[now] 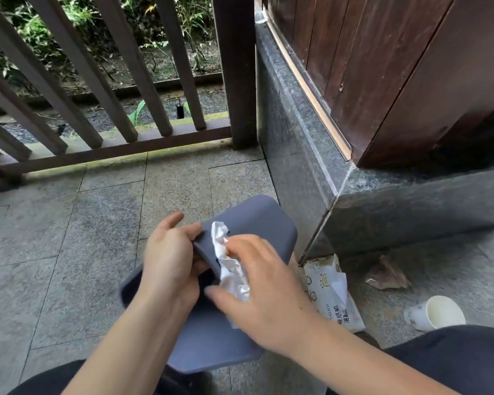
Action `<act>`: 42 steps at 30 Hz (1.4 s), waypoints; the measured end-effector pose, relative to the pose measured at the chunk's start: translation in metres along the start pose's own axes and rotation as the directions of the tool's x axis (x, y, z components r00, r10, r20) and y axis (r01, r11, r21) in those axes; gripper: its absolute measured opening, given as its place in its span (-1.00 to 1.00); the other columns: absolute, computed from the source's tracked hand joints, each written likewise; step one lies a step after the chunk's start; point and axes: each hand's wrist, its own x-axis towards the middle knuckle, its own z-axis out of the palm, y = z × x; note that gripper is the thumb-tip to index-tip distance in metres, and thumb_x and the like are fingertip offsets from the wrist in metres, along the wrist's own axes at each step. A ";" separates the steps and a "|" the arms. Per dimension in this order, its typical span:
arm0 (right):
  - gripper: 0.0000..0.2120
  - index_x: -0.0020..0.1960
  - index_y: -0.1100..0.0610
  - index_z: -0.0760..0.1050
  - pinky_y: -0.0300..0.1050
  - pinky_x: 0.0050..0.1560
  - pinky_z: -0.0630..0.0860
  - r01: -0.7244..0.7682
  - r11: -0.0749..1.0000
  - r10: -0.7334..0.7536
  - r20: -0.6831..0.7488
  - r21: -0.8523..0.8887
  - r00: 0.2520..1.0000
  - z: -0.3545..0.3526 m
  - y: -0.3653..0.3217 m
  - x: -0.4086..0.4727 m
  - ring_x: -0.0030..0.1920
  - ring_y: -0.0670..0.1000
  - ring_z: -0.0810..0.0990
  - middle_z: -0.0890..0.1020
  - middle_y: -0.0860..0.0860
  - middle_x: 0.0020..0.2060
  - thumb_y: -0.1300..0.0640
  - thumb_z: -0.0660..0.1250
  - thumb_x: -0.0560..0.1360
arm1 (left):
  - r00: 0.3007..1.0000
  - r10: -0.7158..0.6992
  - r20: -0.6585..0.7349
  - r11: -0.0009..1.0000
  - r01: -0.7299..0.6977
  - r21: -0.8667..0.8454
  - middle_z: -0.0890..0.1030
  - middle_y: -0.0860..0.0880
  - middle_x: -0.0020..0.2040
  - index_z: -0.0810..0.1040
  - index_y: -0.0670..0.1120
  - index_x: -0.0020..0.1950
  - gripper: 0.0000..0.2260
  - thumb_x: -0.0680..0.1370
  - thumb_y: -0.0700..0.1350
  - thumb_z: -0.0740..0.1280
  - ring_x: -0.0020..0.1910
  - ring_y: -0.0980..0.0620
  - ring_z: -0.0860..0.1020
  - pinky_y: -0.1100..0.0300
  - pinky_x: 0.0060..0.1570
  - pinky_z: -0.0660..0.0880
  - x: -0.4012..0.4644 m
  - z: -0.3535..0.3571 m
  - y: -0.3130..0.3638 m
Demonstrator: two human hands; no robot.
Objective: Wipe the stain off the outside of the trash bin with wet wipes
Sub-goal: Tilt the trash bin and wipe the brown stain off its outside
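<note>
A grey-blue plastic trash bin [257, 223] lies tilted on its side over the stone floor, its opening toward me. My left hand [169, 260] grips the bin's rim, thumb outside and fingers curled into the opening. My right hand [265, 292] presses a crumpled white wet wipe [228, 269] against the bin's outer wall near the rim, fingers spread over the wipe. No stain is visible around the wipe; the hands hide part of the wall.
A pack of wet wipes [331, 295] lies on the floor right of the bin, beside a white paper cup [437, 312] and a brown scrap [385, 275]. A stone plinth [382, 201] and a wooden railing [111, 146] bound the floor. My dark-trousered knees fill the bottom edge.
</note>
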 end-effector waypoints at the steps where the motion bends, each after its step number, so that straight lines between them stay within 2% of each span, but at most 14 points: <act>1: -0.62 0.19 0.10 0.48 -0.23 0.15 0.37 -0.013 0.998 0.011 -0.033 -0.056 0.999 0.002 0.000 0.004 0.15 0.03 0.48 0.50 -0.06 0.13 0.04 0.43 0.42 | 1.000 -0.008 -0.001 1.000 0.008 0.004 0.60 -0.10 -0.16 0.43 -0.07 0.47 -0.55 0.60 -0.35 0.27 -0.47 0.09 0.60 0.24 -0.52 0.53 0.001 0.002 -0.005; 4: -0.72 0.04 0.02 0.37 -0.18 -0.13 0.27 -0.093 0.992 0.092 -0.015 -0.087 0.996 0.006 0.004 0.017 -0.04 0.09 0.50 0.37 -0.10 -0.02 0.07 0.37 0.38 | 1.000 -0.018 -0.005 1.000 0.018 0.020 0.54 -0.06 -0.23 0.38 -0.05 0.52 -0.51 0.60 -0.34 0.26 -0.45 0.08 0.52 0.27 -0.50 0.47 0.008 0.006 -0.017; 8: -0.69 -0.07 -0.07 0.27 -0.10 -0.13 0.39 -0.238 0.970 0.238 0.011 -0.042 0.971 0.005 0.015 0.027 -0.07 0.05 0.50 0.38 -0.14 -0.08 -0.04 0.35 0.29 | 0.998 -0.058 0.037 0.998 0.057 0.010 0.48 -0.03 -0.36 0.28 -0.01 0.57 -0.43 0.59 -0.30 0.30 -0.52 0.08 0.47 0.24 -0.52 0.44 0.018 0.012 -0.023; 11: -0.72 -0.13 -0.04 0.30 -0.28 -0.26 0.31 -0.337 0.941 0.338 0.034 -0.032 0.941 0.006 0.029 0.033 -0.15 -0.12 0.44 0.41 -0.17 -0.12 -0.04 0.38 0.29 | 0.966 -0.247 0.077 0.957 0.256 -0.134 0.55 -0.24 0.10 0.22 -0.13 0.58 -0.44 0.60 -0.29 0.31 -0.11 -0.22 0.69 -0.03 -0.34 0.67 0.031 0.012 -0.026; 13: -0.74 -0.17 -0.03 0.31 -0.31 -0.33 0.26 -0.391 0.920 0.391 0.066 -0.023 0.918 0.008 0.036 0.029 -0.18 -0.21 0.42 0.43 -0.17 -0.14 -0.03 0.38 0.30 | 0.934 -0.350 0.069 0.919 0.357 -0.167 0.49 -0.34 0.34 0.23 -0.21 0.57 -0.47 0.62 -0.26 0.30 0.12 -0.39 0.64 -0.21 -0.33 0.67 0.038 0.006 -0.032; 18: -0.73 -0.22 -0.04 0.28 -0.40 -0.28 0.34 -0.437 0.899 0.435 0.058 0.029 0.898 0.005 0.033 0.017 -0.26 -0.22 0.40 0.43 -0.14 -0.19 0.01 0.39 0.29 | 0.920 -0.390 -0.040 0.911 0.380 -0.159 0.44 -0.39 0.42 0.23 -0.17 0.60 -0.49 0.65 -0.25 0.25 0.20 -0.41 0.57 -0.44 -0.16 0.59 0.049 -0.007 -0.039; 24: -0.69 -0.22 -0.06 0.16 -0.41 -0.15 0.35 -0.403 0.913 0.404 0.000 0.057 0.915 -0.001 0.008 -0.020 -0.20 -0.29 0.36 0.35 -0.12 -0.20 0.01 0.32 0.23 | 0.960 -0.235 -0.153 0.964 0.209 -0.166 0.44 -0.32 0.29 0.14 -0.04 0.64 -0.28 0.53 -0.49 0.12 -0.15 -0.28 0.56 -0.18 -0.56 0.60 0.064 -0.011 -0.031; 27: -0.66 -0.23 -0.04 0.15 -0.44 -0.15 0.35 -0.377 0.923 0.381 -0.048 0.081 0.923 -0.004 0.002 -0.028 -0.21 -0.29 0.38 0.33 -0.12 -0.21 0.04 0.34 0.24 | 0.969 -0.200 -0.147 0.967 0.171 -0.188 0.43 -0.18 0.25 0.12 0.18 0.66 -0.15 0.50 -0.52 0.02 -0.26 -0.18 0.51 -0.10 -0.53 0.60 0.067 -0.006 -0.027; 31: -0.58 -0.23 -0.06 0.21 -0.41 -0.18 0.35 -0.347 0.927 0.346 0.029 0.143 0.938 -0.003 0.002 -0.037 -0.22 -0.19 0.42 0.39 -0.11 -0.20 -0.04 0.49 0.25 | 0.986 -0.099 -0.134 0.989 0.083 -0.123 0.38 -0.08 0.22 0.23 0.17 0.63 -0.17 0.50 -0.53 -0.03 -0.22 -0.13 0.46 0.00 -0.36 0.59 0.063 -0.002 -0.022; 33: -0.59 -0.24 -0.03 0.30 -0.33 -0.21 0.35 -0.376 0.919 0.349 0.196 0.122 0.917 -0.014 0.007 -0.032 -0.26 -0.15 0.42 0.46 -0.09 -0.20 -0.08 0.55 0.25 | 0.991 0.017 -0.131 0.999 -0.021 -0.025 0.53 -0.03 -0.04 0.29 0.15 0.62 -0.20 0.51 -0.51 0.02 -0.36 -0.04 0.39 0.14 -0.39 0.45 0.061 -0.002 -0.016; 35: -0.65 -0.23 -0.01 0.39 -0.27 -0.22 0.36 -0.351 0.937 0.328 0.346 0.003 0.879 -0.029 0.013 -0.021 -0.28 -0.16 0.42 0.51 -0.10 -0.22 -0.06 0.57 0.30 | 0.976 0.188 -0.114 0.979 -0.178 0.096 0.40 0.12 -0.34 0.34 0.17 0.59 -0.23 0.51 -0.48 0.09 -0.47 0.09 0.26 0.24 -0.47 0.30 0.055 -0.001 -0.015; 37: -0.73 -0.18 0.04 0.50 -0.21 -0.16 0.42 -0.322 0.946 0.309 0.359 -0.026 0.881 -0.043 0.016 -0.010 -0.23 -0.15 0.49 0.59 -0.08 -0.24 -0.04 0.56 0.36 | 0.922 0.382 -0.055 0.907 -0.363 0.212 0.26 0.19 -0.45 0.41 0.24 0.53 -0.28 0.52 -0.42 0.17 -0.49 0.14 0.18 0.29 -0.52 0.22 0.042 0.000 -0.015; 40: -0.82 -0.15 0.04 0.60 -0.22 -0.22 0.45 -0.343 0.935 0.320 0.212 0.084 0.923 -0.058 0.017 0.000 -0.29 -0.16 0.56 0.67 -0.07 -0.27 -0.02 0.55 0.41 | 0.820 0.571 0.032 0.790 -0.560 0.251 0.46 0.17 -0.39 0.48 0.36 0.39 -0.42 0.59 -0.29 0.24 -0.38 0.16 0.28 0.29 -0.38 0.31 0.022 0.000 -0.005; 42: -0.89 -0.07 0.01 0.66 -0.36 -0.29 0.45 -0.381 0.894 0.359 0.130 0.236 0.924 -0.063 0.020 0.006 -0.31 -0.21 0.61 0.71 -0.12 -0.27 0.02 0.53 0.45 | 0.776 0.631 0.020 0.750 -0.617 0.239 0.70 0.05 -0.01 0.53 0.37 0.33 -0.53 0.63 -0.20 0.27 -0.19 0.21 0.41 0.26 -0.12 0.40 0.018 -0.003 0.008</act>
